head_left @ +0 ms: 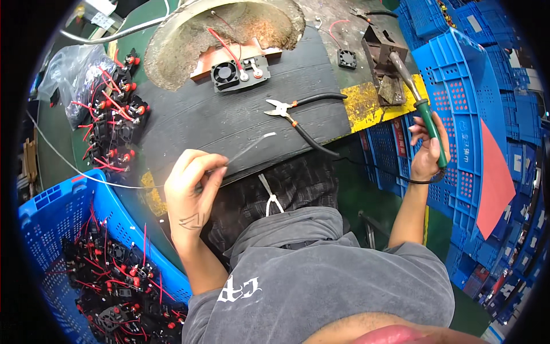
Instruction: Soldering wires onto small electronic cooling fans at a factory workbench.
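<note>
My left hand (192, 183) pinches a thin solder wire (245, 149) over the bench's near edge. The wire's free end points toward the middle of the bench, while its tail trails off to the left. In my right hand (427, 152) is a soldering iron (425, 114) by its green handle. Its metal shaft leans toward a rusty metal stand (382, 49); I cannot tell whether the tip touches it. Ahead, a black fan assembly (240, 74) with a red wire rests against a copper-coloured block. Diagonal cutters (282, 109) with black handles lie spread on the dark mat.
A round, crusted metal hood (172, 51) stands behind the fan assembly. Finished-looking fan units (114, 109) with red wires are piled at left. More fill a blue crate (106, 189) below. A small loose fan (346, 58) lies at back; blue crates (458, 86) stand right.
</note>
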Action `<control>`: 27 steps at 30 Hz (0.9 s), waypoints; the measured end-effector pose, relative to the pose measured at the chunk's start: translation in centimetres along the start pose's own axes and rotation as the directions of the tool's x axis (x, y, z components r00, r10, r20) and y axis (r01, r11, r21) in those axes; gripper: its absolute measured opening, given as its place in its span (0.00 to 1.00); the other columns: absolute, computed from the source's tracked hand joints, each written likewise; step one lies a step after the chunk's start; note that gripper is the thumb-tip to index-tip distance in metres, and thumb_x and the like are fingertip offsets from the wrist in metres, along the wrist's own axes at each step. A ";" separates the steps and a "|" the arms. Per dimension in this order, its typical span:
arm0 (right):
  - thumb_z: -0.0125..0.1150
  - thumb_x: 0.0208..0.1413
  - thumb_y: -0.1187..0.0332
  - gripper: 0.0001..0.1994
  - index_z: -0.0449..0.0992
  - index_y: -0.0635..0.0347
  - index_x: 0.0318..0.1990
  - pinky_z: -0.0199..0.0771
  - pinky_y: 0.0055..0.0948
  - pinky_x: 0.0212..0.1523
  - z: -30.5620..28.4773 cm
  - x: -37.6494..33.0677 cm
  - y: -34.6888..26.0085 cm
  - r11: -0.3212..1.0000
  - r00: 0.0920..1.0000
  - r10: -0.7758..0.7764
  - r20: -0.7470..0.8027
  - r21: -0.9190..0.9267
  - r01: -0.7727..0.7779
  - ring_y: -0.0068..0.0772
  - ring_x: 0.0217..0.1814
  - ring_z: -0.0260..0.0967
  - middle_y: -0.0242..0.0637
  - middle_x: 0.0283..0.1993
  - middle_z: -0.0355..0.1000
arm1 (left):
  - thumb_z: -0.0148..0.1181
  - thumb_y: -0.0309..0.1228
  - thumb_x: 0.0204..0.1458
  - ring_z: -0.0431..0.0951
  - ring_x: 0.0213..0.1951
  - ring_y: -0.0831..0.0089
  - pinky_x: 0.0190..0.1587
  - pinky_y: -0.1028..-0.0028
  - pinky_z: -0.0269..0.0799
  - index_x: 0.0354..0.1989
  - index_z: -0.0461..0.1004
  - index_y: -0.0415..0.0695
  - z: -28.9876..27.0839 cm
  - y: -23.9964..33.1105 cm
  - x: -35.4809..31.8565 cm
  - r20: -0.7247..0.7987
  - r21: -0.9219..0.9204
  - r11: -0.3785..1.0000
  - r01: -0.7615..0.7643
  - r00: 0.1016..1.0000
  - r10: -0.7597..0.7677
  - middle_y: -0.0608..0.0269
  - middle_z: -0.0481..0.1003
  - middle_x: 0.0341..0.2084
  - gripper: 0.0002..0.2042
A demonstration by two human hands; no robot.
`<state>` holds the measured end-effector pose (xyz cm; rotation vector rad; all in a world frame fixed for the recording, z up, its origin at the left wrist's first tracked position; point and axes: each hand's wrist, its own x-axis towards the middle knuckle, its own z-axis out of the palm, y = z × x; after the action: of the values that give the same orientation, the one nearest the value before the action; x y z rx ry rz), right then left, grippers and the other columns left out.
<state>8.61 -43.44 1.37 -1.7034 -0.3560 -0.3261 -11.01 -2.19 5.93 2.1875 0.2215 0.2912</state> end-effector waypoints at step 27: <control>0.51 0.62 0.53 0.31 0.67 0.71 0.65 0.73 0.26 0.26 -6.0 -5.8 -0.4 0.895 0.968 0.243 -0.054 0.397 -0.203 0.38 0.33 0.76 0.61 0.46 0.78 | 0.65 0.14 0.52 0.77 0.36 0.74 0.40 0.77 0.73 0.40 0.80 0.36 2.4 -3.4 1.1 -0.173 -0.010 0.998 -0.070 0.983 0.067 0.60 0.77 0.35 0.08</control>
<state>3.06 -49.57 0.32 -1.3129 -0.1329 -0.1581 -9.43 -1.74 1.99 2.1577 0.2394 0.5204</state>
